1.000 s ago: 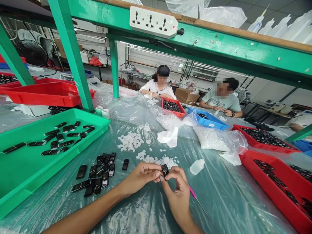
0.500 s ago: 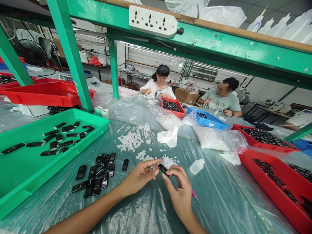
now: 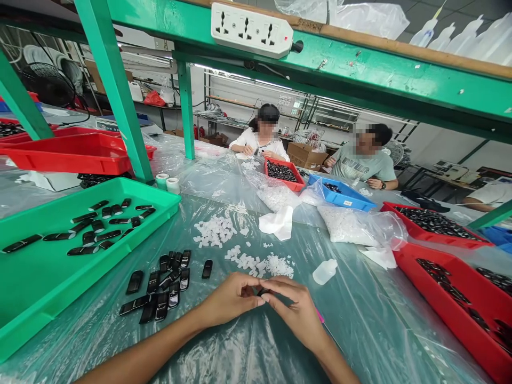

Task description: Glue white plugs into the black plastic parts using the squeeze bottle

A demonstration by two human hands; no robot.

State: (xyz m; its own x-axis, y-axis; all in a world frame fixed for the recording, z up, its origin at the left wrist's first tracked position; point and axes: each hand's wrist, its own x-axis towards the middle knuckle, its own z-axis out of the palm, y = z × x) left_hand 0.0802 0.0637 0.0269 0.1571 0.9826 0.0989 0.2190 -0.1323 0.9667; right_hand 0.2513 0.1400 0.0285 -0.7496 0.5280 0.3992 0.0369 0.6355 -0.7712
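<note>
Between my two hands is a small glossy black casing (image 3: 262,292), mostly covered by my fingers. The fingers of my left hand (image 3: 230,298) close on its left end. My right hand (image 3: 294,306) pinches it from the other side, and the fingertips of both hands meet. Left of my hands lies a loose pile of similar black casings (image 3: 162,288), with a single casing (image 3: 207,269) apart from it. Just beyond my fingers are small white pieces (image 3: 276,265). A pink-handled tool (image 3: 320,316) is mostly hidden behind my right hand.
A green tray (image 3: 160,205) with black casings stands at left. White pads (image 3: 215,231) lie farther back, and a small white bottle (image 3: 325,272) to the right. Red trays (image 3: 420,288) line the right side. Two people sit across the table beneath a green shelf beam (image 3: 360,58).
My left hand has moved right and closed on the black casing, which my right hand alone held before. My right hand has turned, covering more of the casing and the pink-handled tool.
</note>
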